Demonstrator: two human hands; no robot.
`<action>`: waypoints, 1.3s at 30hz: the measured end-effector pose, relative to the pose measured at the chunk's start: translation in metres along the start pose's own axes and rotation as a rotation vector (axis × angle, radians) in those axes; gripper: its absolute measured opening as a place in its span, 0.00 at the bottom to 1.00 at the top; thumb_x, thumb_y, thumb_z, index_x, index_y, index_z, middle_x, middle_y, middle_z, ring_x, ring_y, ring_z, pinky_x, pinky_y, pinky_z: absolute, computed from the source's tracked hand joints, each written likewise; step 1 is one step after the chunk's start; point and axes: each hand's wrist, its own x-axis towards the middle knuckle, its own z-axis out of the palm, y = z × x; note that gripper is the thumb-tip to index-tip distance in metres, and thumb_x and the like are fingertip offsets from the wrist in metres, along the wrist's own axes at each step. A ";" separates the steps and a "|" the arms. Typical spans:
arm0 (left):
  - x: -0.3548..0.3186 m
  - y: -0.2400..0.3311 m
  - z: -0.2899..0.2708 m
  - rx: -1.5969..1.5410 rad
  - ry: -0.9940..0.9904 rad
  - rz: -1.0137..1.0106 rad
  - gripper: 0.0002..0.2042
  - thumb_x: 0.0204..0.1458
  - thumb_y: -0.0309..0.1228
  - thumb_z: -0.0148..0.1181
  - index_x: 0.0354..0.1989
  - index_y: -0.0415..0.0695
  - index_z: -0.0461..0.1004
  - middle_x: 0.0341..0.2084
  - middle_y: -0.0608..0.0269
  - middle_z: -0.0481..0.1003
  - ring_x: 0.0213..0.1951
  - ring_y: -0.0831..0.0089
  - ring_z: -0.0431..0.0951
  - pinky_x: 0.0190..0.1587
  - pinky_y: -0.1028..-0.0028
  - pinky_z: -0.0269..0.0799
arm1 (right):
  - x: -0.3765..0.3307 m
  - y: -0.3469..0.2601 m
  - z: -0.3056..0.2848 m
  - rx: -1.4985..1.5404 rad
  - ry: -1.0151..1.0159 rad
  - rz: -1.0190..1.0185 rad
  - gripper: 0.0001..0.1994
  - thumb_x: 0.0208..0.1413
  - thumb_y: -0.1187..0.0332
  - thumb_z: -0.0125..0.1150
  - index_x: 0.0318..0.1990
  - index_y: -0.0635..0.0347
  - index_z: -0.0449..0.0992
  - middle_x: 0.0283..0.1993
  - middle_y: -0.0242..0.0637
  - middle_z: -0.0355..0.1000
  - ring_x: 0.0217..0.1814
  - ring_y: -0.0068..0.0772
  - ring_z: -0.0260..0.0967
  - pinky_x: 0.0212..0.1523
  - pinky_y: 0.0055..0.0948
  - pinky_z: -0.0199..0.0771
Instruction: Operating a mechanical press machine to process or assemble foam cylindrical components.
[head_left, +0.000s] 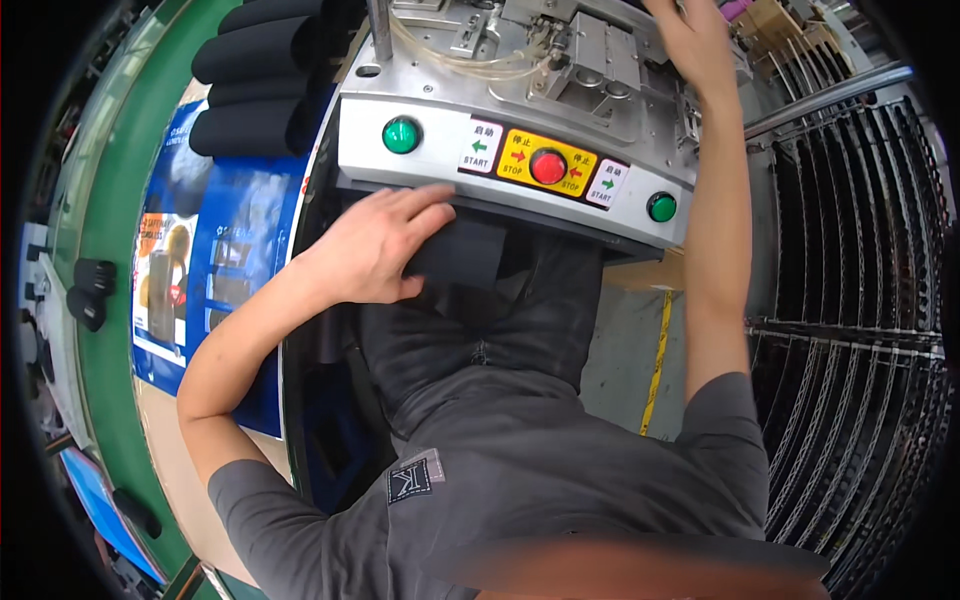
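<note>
My left hand is by the lower front edge of a white control panel. Its fingers are stretched over that edge with the thumb apart, and nothing shows in its grasp. Beneath the fingers hangs a dark flat piece, above my lap. My right hand reaches to the far right side of a metal machine, where the picture's upper edge cuts off the fingertips. Whether they hold anything is hidden. On the panel sit a red round button and two green ones, one at each end.
Rolled black pieces lie stacked at the left on a blue printed board. Further left runs a green surface with small black items. A black wire rack stands at the right, behind a metal bar.
</note>
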 end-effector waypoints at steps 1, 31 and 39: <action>-0.007 0.004 -0.004 0.039 0.044 -0.057 0.34 0.37 0.30 0.79 0.58 0.40 0.74 0.68 0.46 0.73 0.56 0.49 0.80 0.62 0.60 0.76 | -0.025 0.004 0.003 0.058 0.113 -0.064 0.25 0.73 0.59 0.58 0.72 0.58 0.76 0.66 0.43 0.81 0.62 0.39 0.77 0.65 0.35 0.73; -0.045 -0.024 0.006 -0.706 0.513 -0.511 0.28 0.57 0.33 0.72 0.66 0.39 0.72 0.62 0.43 0.77 0.58 0.54 0.82 0.64 0.55 0.77 | -0.264 -0.087 0.204 1.489 -0.580 0.357 0.16 0.78 0.64 0.54 0.58 0.67 0.80 0.42 0.42 0.80 0.43 0.32 0.77 0.51 0.30 0.78; -0.043 -0.036 -0.001 -1.955 0.527 -0.376 0.30 0.67 0.47 0.63 0.72 0.41 0.68 0.63 0.40 0.78 0.58 0.53 0.84 0.65 0.58 0.78 | -0.296 -0.085 0.241 1.345 -0.776 0.440 0.16 0.79 0.62 0.55 0.58 0.67 0.81 0.42 0.40 0.80 0.44 0.29 0.76 0.50 0.27 0.78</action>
